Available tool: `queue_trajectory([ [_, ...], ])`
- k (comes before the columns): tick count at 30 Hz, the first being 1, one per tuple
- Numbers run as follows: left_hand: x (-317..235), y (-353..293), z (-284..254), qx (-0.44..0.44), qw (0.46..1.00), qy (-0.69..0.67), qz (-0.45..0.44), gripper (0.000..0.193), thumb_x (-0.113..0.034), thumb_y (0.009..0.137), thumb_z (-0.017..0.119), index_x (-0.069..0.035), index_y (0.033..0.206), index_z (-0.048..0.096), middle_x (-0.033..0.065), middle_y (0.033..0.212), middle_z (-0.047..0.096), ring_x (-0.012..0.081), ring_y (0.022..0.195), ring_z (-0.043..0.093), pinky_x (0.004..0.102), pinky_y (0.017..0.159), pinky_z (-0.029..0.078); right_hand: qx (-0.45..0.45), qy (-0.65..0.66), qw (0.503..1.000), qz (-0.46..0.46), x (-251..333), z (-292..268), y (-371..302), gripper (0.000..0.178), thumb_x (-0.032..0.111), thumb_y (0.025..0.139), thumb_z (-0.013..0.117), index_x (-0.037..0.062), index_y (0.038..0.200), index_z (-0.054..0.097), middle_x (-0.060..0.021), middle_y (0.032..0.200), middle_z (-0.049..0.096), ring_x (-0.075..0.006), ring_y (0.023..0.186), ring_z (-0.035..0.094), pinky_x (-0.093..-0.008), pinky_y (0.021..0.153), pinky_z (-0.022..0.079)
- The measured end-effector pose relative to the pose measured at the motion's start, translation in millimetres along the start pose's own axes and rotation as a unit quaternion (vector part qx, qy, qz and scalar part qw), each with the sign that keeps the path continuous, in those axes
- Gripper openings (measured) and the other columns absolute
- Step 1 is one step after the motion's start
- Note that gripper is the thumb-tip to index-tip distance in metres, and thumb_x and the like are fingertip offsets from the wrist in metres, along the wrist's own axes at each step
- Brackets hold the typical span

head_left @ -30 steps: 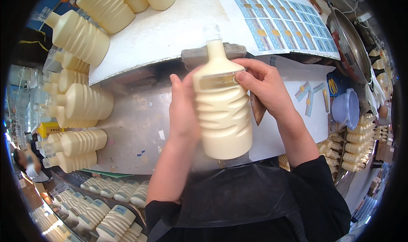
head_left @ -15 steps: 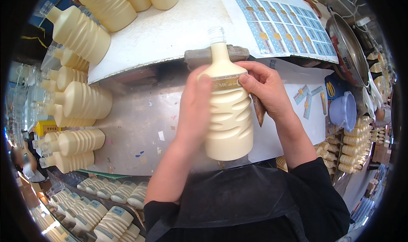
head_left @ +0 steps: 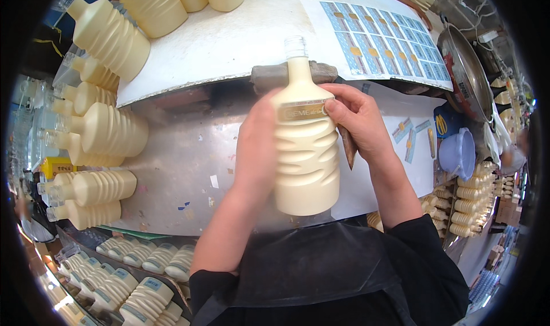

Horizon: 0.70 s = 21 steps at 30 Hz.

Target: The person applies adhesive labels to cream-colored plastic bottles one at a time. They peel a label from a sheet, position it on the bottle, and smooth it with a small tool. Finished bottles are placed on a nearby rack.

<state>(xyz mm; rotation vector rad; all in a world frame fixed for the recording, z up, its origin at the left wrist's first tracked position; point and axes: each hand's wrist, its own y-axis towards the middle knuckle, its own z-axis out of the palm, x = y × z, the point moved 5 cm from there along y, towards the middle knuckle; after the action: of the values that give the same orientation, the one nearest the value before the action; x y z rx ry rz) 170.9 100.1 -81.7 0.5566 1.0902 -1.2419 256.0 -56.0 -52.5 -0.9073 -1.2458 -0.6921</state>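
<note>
A cream-coloured bottle with wavy grooves lies in front of me, its clear threaded neck pointing away. Its neck rests over a grey padded block. Across the shoulder runs a gold label band. My right hand is closed on the bottle's right side, thumb pressing at the label's right end. From under that hand sticks a brown pointed tool; how it is held is hidden. My left hand lies along the bottle's left side, smeared by motion, its fingers not readable.
Cream bottles line the left table edge; more stand on the white board. A blue label sheet lies far right. Loose label strips, a lavender bucket and a metal pan are at right. Labelled bottles fill the lower left.
My left thumb has come off the label's left end, and the left hand is at the bottle's side. The right hand keeps its place on the bottle.
</note>
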Motion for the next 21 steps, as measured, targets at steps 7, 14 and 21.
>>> queue_trajectory([
  [7,4.0,-3.3,6.4,0.010,0.950,-0.289,-0.118,0.070,-0.054,0.112,0.018,-0.002,0.145,0.050,0.0150,0.143,0.058,0.0292,0.133,0.055,0.0447,0.114,0.043,-0.044,0.084,0.995,-0.031,-0.4,-47.1,-3.9,0.027,0.023,0.105,0.056,0.0001,0.112,0.068,-0.0012,0.100,0.066,-0.0082,0.094,0.060,-0.0245,0.085,0.048],
  [14,6.7,-5.9,9.2,0.023,0.931,-0.340,-0.129,0.071,-0.056,0.111,0.017,-0.003,0.147,0.048,0.0159,0.144,0.057,0.0302,0.133,0.054,0.0464,0.114,0.043,-0.120,-0.368,0.843,-0.373,46.3,12.5,-54.7,0.026,-0.011,0.083,0.070,0.0029,0.105,0.066,-0.0124,0.108,0.072,-0.0183,0.092,0.069,-0.0287,0.081,0.053],
  [21,6.1,-8.5,9.1,0.018,0.941,-0.315,-0.123,0.069,-0.057,0.110,0.020,-0.006,0.148,0.048,0.0149,0.143,0.057,0.0300,0.131,0.055,0.0458,0.115,0.040,-0.051,-0.495,0.665,-0.557,62.6,61.0,-67.9,0.027,0.006,0.072,0.072,0.0028,0.099,0.074,-0.0112,0.099,0.075,-0.0247,0.086,0.073,-0.0318,0.070,0.055],
])
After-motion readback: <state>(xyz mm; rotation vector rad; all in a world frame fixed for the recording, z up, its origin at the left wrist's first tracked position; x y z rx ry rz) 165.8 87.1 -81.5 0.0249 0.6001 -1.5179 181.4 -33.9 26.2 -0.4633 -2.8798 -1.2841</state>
